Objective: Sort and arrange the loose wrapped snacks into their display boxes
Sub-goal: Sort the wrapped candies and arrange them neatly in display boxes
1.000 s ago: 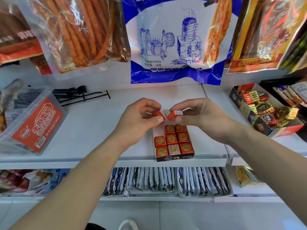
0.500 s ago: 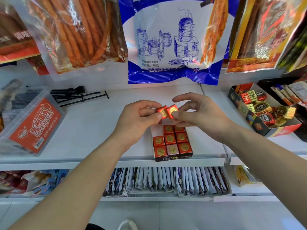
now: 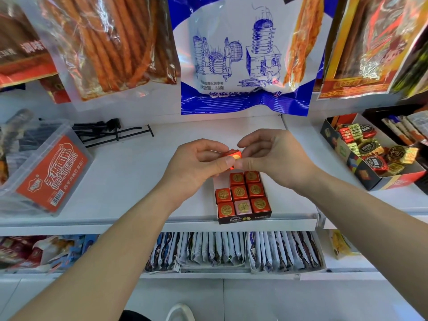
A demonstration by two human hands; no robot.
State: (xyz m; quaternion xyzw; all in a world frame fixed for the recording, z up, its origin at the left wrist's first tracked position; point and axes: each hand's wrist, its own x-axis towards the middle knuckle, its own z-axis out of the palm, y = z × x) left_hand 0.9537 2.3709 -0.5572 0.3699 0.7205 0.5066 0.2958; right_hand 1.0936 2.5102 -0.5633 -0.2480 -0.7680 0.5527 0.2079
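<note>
A small dark display box (image 3: 245,219) sits at the front edge of the white shelf, holding several red foil-wrapped cubes with gold seals and one pink cube (image 3: 242,206). Just above the box's far end, my left hand (image 3: 196,167) and my right hand (image 3: 275,156) meet. Between their fingertips they pinch red wrapped cubes (image 3: 234,155) pressed together. How many cubes they hold, and which hand holds which, is hidden by the fingers.
A second open box (image 3: 370,179) of mixed gold, red and green wrapped sweets stands at the right. A clear plastic tub (image 3: 49,172) with an orange label lies at the left, black hooks (image 3: 111,133) behind it. Snack bags hang overhead; packets fill the lower shelf.
The two hands have come closer, bringing the separately held red cubes together until they touch. Both hands stay above the far end of the box.
</note>
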